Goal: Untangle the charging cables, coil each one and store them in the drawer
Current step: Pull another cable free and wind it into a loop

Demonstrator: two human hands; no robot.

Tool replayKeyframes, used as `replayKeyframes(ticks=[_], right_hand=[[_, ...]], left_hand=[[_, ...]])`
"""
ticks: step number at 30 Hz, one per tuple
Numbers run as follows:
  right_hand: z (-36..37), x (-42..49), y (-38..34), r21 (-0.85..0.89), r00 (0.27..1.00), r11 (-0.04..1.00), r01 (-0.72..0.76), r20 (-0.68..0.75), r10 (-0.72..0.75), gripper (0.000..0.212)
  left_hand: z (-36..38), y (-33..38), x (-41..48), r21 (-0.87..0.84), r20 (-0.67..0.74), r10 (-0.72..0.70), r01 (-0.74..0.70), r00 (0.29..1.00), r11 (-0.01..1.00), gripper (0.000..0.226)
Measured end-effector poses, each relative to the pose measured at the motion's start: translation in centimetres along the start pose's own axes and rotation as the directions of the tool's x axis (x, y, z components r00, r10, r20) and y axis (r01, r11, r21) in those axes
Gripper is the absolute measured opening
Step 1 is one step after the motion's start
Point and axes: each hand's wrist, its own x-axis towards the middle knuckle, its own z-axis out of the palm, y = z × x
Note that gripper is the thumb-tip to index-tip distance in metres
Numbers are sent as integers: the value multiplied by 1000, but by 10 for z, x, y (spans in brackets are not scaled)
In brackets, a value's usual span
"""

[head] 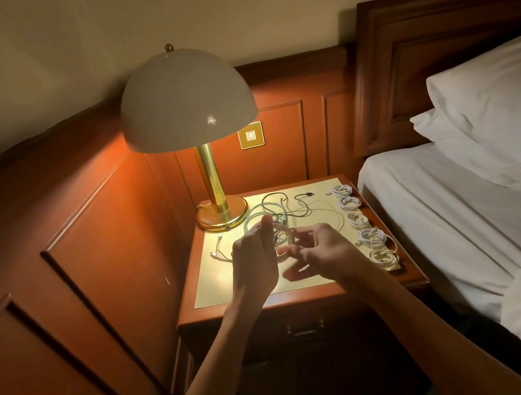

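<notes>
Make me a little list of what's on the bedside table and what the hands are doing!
place: bedside table next to a bed
lamp: lit, back left corner of the table
tangled cables: middle of the table, behind the hands
coiled white cables: in a row along the right edge
cable loop: held up between the hands
left hand: raised beside the loop, grip hidden
right hand: fingers curled on the loop
drawer: shut, under the tabletop
</notes>
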Motion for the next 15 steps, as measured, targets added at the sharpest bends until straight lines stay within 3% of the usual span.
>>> replayKeyframes(ticks=[1, 3, 6, 7, 9, 11, 15], right_hand=[[3, 0, -1, -139, 1000, 990, 2, 3, -2, 15], [9, 2, 0, -415, 998, 909, -27, -64, 0, 13], [19, 4, 0, -682, 988, 728, -69, -147, -44, 20], [23, 4, 1, -709, 983, 700, -87, -173, -53, 22], [30, 3, 8, -721, 980, 689, -79, -182, -78, 21], [36, -3, 11, -692, 973, 718, -73, -208, -101, 18], [36, -3, 17, -580, 982, 815, -4, -155, -105, 19]], left_hand=[[3, -1, 1, -25, 26, -64, 65, 998, 998, 45], [11, -2, 7, -204, 151, -335, 361, 930, 910, 50], [22, -5, 16, -430, 386, -689, 781, 613, 454, 53], [23, -5, 19, -463, 441, -732, 830, 519, 309, 52], [21, -3, 25, -532, 529, -743, 842, 410, 86, 44], [21, -1, 30, -531, 551, -738, 846, 388, 49, 41], [29, 0, 34, -422, 482, -774, 883, 411, 206, 25]])
